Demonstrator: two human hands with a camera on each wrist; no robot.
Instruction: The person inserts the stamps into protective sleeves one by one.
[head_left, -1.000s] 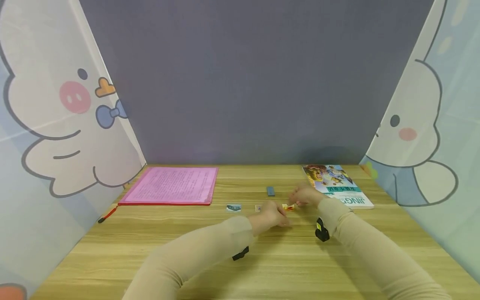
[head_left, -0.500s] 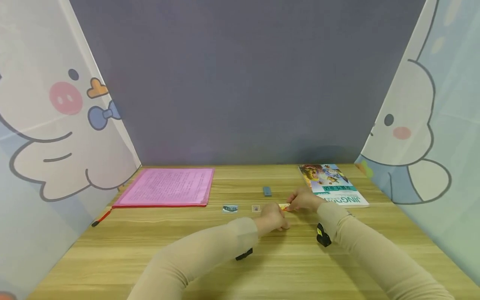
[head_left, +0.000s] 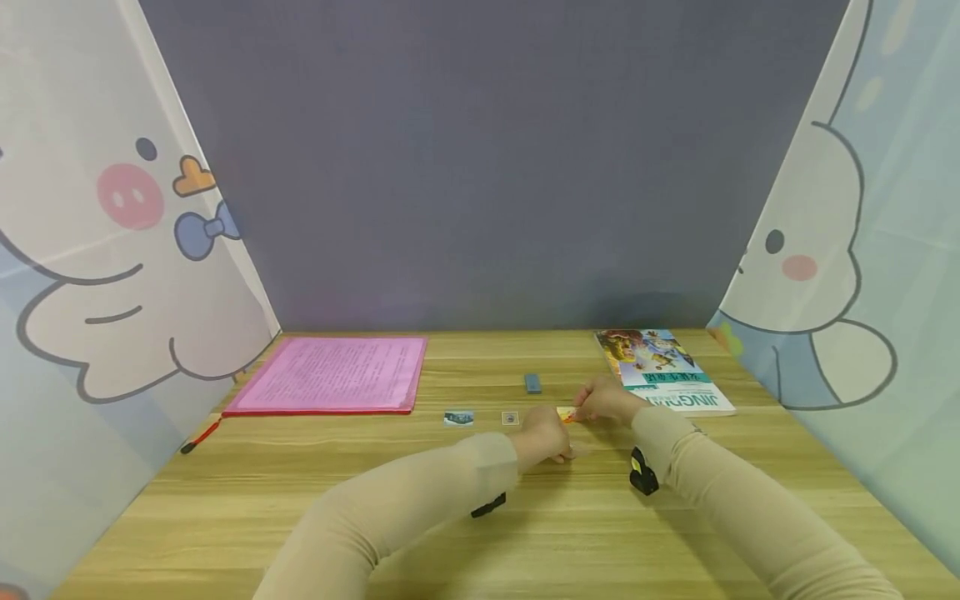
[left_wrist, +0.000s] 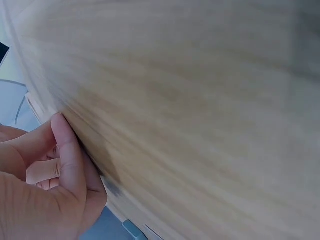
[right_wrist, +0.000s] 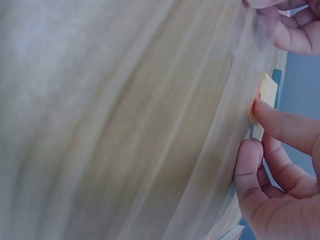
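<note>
Right hand (head_left: 606, 400) has moved onto the yellow stamp (head_left: 564, 413), at the near right of the blue block (head_left: 532, 383). There the fingers pinch its edge, so this seems the piece in work; left hand (head_left: 543, 433) appears to pinch clear film (right_wrist: 247, 40).

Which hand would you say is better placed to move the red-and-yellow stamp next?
Probably the right hand: it already touches the red-and-yellow stamp, while the left hand is apart from it.
</note>
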